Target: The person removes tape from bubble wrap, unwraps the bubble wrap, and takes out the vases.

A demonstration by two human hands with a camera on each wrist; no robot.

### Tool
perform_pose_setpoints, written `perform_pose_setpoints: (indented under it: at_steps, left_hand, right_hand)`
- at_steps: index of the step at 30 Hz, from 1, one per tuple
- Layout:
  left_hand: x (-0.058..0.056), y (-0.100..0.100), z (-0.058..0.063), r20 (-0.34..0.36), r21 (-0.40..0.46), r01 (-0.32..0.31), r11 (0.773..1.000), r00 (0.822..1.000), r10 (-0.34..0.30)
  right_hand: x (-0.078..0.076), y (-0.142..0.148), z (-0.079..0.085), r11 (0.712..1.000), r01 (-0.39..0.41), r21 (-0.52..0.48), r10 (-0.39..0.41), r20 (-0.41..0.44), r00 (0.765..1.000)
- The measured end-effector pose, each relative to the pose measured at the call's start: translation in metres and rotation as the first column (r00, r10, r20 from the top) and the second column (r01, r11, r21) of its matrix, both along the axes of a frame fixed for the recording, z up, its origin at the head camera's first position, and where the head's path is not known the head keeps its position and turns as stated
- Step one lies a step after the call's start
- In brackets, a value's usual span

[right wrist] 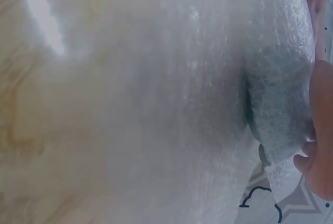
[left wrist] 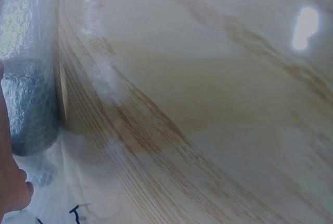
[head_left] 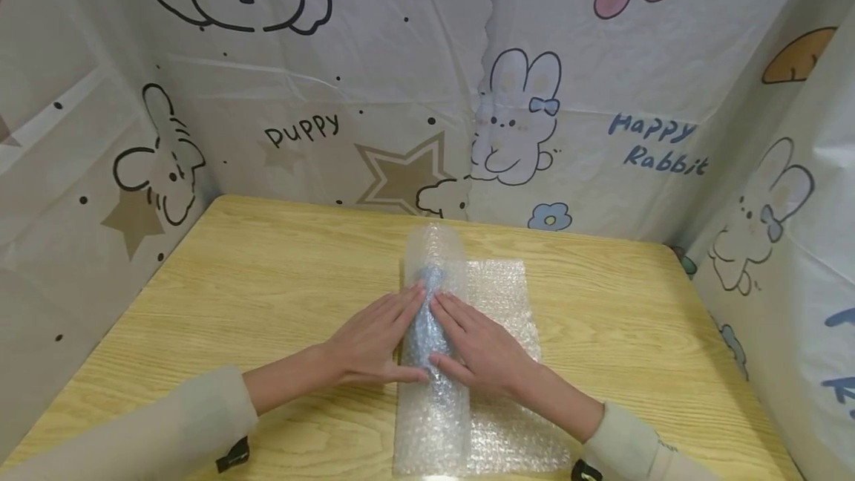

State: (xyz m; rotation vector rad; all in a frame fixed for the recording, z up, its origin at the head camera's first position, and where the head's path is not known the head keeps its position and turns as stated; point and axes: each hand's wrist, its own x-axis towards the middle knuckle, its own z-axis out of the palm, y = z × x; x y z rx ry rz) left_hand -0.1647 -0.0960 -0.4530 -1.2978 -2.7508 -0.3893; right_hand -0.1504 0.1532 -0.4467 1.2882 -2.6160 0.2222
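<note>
A sheet of bubble wrap [head_left: 434, 421] is rolled around a light blue object [head_left: 430, 329] in the middle of the table. Through the layers the object looks bottle- or vase-shaped, narrower at the far end; its exact kind is blurred. My left hand [head_left: 377, 334] rests on the roll's left side, fingers straight and pointing away. From the right, my right hand [head_left: 486, 344] presses the roll with extended fingers. Both thumbs lie on the near part of the object. The wrapped object also shows in the left wrist view [left wrist: 31, 99] and the right wrist view [right wrist: 278, 99].
A flat, unrolled stretch of bubble wrap [head_left: 508, 429] lies to the right of the roll, partly under my right forearm. The wood-grain table [head_left: 267, 273] extends on both sides. Patterned cloth [head_left: 401, 43] hangs behind the table and along its sides.
</note>
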Motion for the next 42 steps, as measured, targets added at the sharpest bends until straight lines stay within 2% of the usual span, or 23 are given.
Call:
perform_pose_setpoints:
  at_steps: [11,19,24,32,36,42]
  left_hand:
    - [0.003,-0.014,-0.002,-0.049,0.050,0.016,0.999,0.999,-0.013]
    - [0.005,-0.024,-0.006,-0.017,0.068,0.014,0.998,1.000,-0.013]
    - [0.005,-0.026,-0.008,0.012,0.067,0.005,0.998,1.000,-0.006]
    - [0.006,-0.026,-0.007,0.055,0.054,-0.013,0.998,0.998,0.010]
    - [0.005,-0.027,-0.006,0.066,0.044,-0.023,0.999,0.998,0.020]
    - [0.005,-0.028,-0.003,0.069,0.033,-0.032,0.999,0.997,0.030]
  right_hand:
    - [-0.001,-0.017,0.005,0.999,-0.023,0.037,0.026,-0.068,0.997]
    - [0.000,-0.029,0.007,0.996,-0.020,0.085,0.026,-0.076,0.997]
    - [0.000,-0.034,0.007,0.997,-0.029,0.068,0.034,-0.065,0.997]
    - [-0.003,-0.028,0.007,1.000,-0.028,0.005,0.028,-0.045,0.999]
    - [-0.005,-0.021,0.008,1.000,-0.019,-0.018,0.018,-0.070,0.997]
    - [-0.007,-0.007,0.006,0.999,0.040,-0.014,-0.041,-0.103,0.994]
